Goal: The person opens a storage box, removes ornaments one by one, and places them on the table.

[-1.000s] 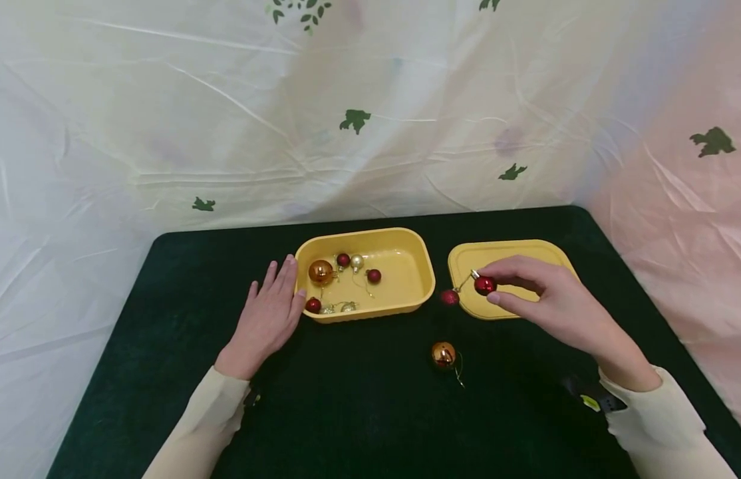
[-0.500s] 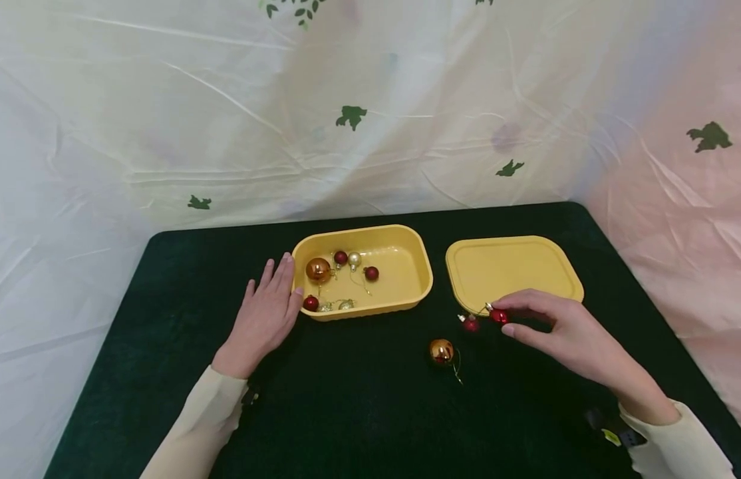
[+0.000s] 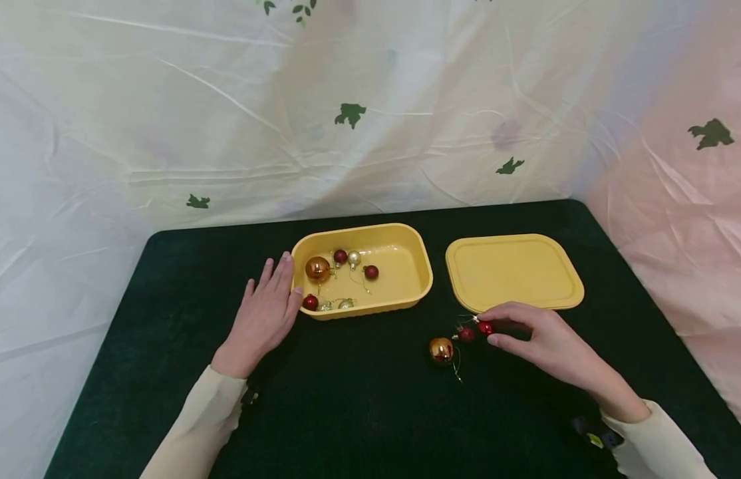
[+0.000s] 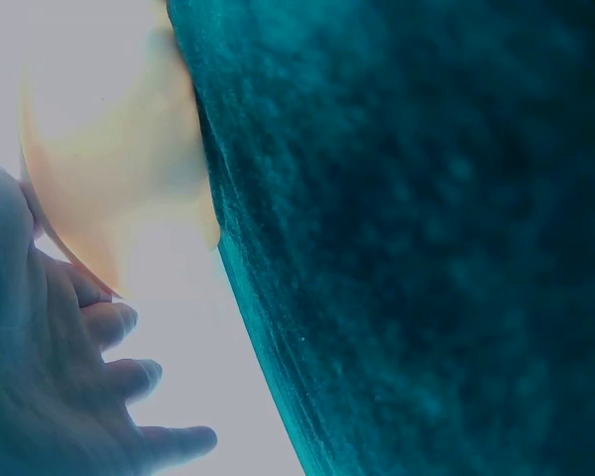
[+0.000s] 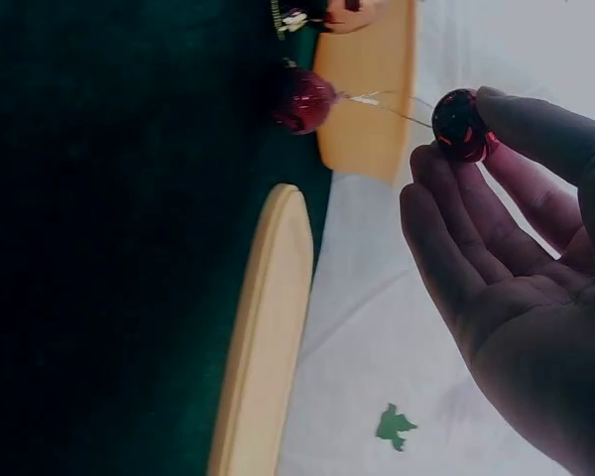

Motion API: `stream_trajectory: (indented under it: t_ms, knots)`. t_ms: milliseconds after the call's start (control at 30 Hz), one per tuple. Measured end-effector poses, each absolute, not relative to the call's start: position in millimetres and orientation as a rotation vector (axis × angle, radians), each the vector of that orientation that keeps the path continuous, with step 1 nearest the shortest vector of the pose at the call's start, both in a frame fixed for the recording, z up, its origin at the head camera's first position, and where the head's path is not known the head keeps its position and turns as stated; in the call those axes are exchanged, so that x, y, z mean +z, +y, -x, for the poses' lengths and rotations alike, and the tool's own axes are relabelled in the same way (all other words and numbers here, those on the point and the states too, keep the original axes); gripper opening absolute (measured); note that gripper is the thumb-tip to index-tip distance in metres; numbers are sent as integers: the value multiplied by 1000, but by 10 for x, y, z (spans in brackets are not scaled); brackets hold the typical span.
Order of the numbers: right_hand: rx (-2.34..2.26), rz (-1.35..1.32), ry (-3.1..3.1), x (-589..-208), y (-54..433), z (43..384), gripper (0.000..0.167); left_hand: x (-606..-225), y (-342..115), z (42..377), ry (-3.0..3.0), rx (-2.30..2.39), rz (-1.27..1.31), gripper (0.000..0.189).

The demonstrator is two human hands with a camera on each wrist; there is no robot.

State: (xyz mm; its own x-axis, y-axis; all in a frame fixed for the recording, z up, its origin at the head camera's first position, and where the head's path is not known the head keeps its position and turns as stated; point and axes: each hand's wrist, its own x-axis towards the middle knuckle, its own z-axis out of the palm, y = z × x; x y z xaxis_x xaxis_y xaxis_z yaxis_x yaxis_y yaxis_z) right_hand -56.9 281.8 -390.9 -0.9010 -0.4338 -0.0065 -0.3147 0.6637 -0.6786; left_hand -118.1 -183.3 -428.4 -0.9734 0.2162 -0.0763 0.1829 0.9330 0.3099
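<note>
Red shiny bauble (image 3: 485, 327) pinched by finger and thumb of the right hand (image 3: 550, 342), second red bauble (image 3: 465, 334) beside it, orange-gold bauble (image 3: 441, 350) nearby on the dark green surface (image 3: 370, 412), left hand (image 3: 263, 320), fingers straight, touching the yellow box (image 3: 397, 276), more baubles (image 3: 317, 269) inside.

No text, label, brand or number can be read in any of the three views, whether on the yellow box (image 3: 400, 276), on the yellow lid (image 3: 517, 273) or on the shiny balls (image 3: 441, 350). A small yellow-green patch (image 3: 594, 440) is seen by the right sleeve (image 3: 666, 442), but whether anything is written on it cannot be told at this size. On the pale cloth (image 3: 257, 150) only green shapes (image 3: 350, 116) are shown, and no letters or figures can be made out among them.
</note>
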Motion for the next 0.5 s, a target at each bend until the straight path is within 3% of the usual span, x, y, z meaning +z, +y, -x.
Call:
stream_trajectory:
  t_ms: [500]
  knots:
    - [-1149, 552, 2532, -4156, 2751, 703, 32, -4289, -1837, 1185, 2979, 473, -317, 70]
